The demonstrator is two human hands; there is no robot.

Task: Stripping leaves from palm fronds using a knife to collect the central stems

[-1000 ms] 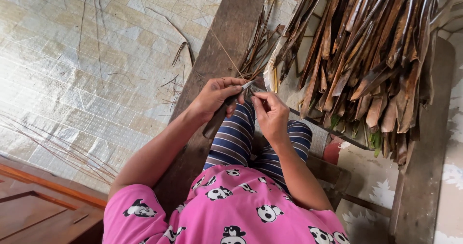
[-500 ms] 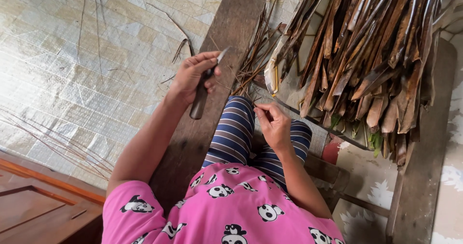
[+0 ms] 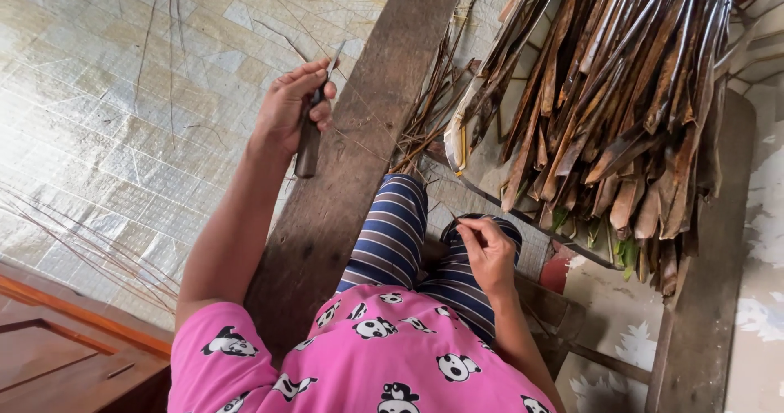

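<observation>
The left hand (image 3: 290,107) was clenched on a dark-handled knife (image 3: 310,131) over the long brown wooden plank (image 3: 351,168). The right hand (image 3: 488,254) pinched a thin leaf rib (image 3: 384,148) at the striped knee; the rib should stay taut, blade angled away.

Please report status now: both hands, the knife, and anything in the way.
Left hand grips knife, raised over plank. Right hand pinches thin strip at knee. Dry leaf pile beside, not blocking.

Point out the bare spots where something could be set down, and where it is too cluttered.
Free: the woven mat left of the wooden plank, beyond the left hand holding a knife. Thin strands cross its near edge. Crowded: the dried leaf bundle at right, and the scraps between plank and bundle.
</observation>
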